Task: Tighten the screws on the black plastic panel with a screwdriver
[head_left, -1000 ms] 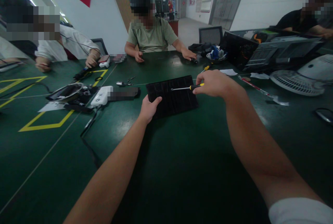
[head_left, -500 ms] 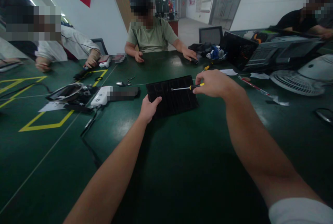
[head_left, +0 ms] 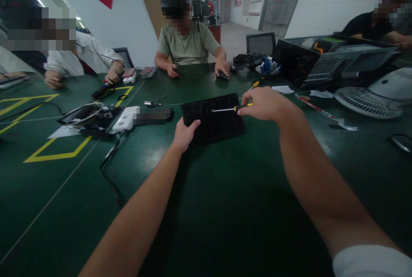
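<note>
A flat black rectangular panel (head_left: 219,118) lies on the green table (head_left: 206,208) in front of me. My left hand (head_left: 184,134) grips the panel's near left corner, thumb on top. My right hand (head_left: 262,103) is closed around a screwdriver (head_left: 230,108) with a yellow and black handle. Its metal shaft points left, and the tip rests on the panel's upper middle.
A white device (head_left: 125,118) and dark parts lie left of the panel inside yellow tape lines (head_left: 58,155). Small metal bits (head_left: 154,102) sit behind. A white fan (head_left: 370,99), black equipment (head_left: 337,64) and another screwdriver (head_left: 255,84) are at the right. Three other people sit around the table.
My hands and the screwdriver have stayed nearly still. The person opposite has drawn one hand, holding a small dark object, inward along the table.
</note>
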`<action>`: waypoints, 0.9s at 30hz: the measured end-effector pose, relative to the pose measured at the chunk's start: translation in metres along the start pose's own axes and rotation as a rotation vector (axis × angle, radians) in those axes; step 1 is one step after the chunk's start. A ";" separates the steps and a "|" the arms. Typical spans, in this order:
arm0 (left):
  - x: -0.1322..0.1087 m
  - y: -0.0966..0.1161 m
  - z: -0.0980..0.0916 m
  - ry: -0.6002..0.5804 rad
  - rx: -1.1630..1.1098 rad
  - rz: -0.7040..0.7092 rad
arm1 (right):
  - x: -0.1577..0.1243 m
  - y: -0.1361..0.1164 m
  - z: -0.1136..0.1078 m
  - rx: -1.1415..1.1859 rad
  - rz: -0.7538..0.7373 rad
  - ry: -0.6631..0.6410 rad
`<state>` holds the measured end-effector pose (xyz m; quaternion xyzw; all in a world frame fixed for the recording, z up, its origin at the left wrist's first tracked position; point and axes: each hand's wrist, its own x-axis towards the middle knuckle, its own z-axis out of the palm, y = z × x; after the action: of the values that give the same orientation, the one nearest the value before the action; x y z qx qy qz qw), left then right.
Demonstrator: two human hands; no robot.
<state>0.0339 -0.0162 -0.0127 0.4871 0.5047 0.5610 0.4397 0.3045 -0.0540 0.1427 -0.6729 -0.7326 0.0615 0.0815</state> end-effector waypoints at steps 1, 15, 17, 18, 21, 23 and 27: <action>0.000 0.000 0.000 -0.001 -0.004 -0.002 | 0.000 -0.001 0.000 -0.001 0.005 -0.002; -0.001 0.002 0.002 0.004 -0.017 -0.015 | -0.001 -0.002 -0.001 -0.016 -0.005 0.001; -0.002 0.003 0.002 0.008 -0.012 -0.015 | -0.001 -0.002 -0.001 -0.021 -0.012 -0.006; -0.002 0.003 0.001 0.009 -0.011 -0.015 | -0.001 -0.002 -0.001 -0.023 -0.013 -0.005; -0.002 0.003 0.001 0.002 -0.018 -0.019 | 0.000 -0.002 -0.002 -0.026 -0.008 -0.006; -0.002 0.003 0.001 -0.002 -0.023 -0.019 | 0.000 -0.002 -0.002 -0.026 -0.008 -0.023; -0.002 0.003 0.001 0.005 -0.018 -0.014 | 0.001 -0.001 -0.003 -0.034 -0.006 -0.041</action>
<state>0.0348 -0.0184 -0.0101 0.4781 0.5040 0.5638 0.4467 0.3041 -0.0530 0.1456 -0.6706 -0.7371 0.0626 0.0552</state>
